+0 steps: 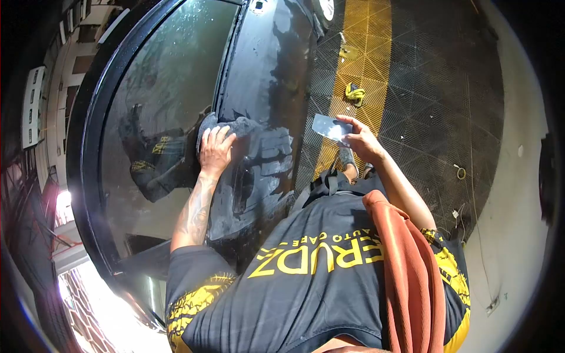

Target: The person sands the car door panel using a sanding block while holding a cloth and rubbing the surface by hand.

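Note:
My left hand (216, 150) presses a dark grey cloth (238, 126) against the black car door (259, 76), just by the lower edge of the window (170, 76). Its fingers lie over the cloth, slightly bent. Wet-looking streaks and smeared patches mark the door panel around the cloth. Out to the side, away from the door, my right hand (364, 141) pinches a flat bluish rectangular card (329, 127) between thumb and fingers. Light glares off part of the card, and I cannot tell its exact kind.
A yellow and black cloth-like bundle (355, 94) lies on the tiled floor (435, 88), on its yellow stripe (365, 35). An orange-brown towel (406, 270) hangs over my shoulder. Thin cords and small scraps lie near the pale wall (518, 194).

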A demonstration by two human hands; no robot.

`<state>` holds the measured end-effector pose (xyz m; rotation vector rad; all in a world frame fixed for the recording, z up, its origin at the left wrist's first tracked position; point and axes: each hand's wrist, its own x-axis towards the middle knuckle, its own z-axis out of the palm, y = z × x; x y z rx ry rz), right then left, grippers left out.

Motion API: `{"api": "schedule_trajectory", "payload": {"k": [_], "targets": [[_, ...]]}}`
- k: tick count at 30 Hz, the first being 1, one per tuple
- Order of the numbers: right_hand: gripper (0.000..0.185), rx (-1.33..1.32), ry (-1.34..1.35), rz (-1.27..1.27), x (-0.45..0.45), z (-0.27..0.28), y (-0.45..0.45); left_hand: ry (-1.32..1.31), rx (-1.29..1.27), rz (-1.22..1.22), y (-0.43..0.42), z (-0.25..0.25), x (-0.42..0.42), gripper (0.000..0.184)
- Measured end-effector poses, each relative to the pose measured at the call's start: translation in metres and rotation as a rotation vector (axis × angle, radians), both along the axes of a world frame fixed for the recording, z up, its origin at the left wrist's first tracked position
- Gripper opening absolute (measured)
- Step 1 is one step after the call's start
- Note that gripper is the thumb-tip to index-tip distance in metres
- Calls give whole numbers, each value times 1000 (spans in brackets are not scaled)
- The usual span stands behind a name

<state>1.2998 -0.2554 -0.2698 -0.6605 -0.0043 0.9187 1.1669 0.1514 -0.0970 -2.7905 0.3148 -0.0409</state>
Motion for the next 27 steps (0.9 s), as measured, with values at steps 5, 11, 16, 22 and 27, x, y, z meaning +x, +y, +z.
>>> {"api": "schedule_trajectory", "payload": {"k": [5, 11, 16, 22, 27], "targets": [[76, 125, 65, 109, -10, -10, -9, 26, 13, 30, -2, 9, -45, 30], [72, 291, 74, 150, -1, 2, 9, -57, -33, 181, -13, 1, -15, 29], [58, 179, 150, 215, 11, 13, 37, -145, -20, 216, -13, -8, 33, 25], [77, -64, -243, 117, 11, 41, 82, -131, -132, 128, -10, -2, 42, 28], [70, -76, -459, 70, 3, 56, 132, -120, -252, 106, -13, 12, 40, 65]]}}
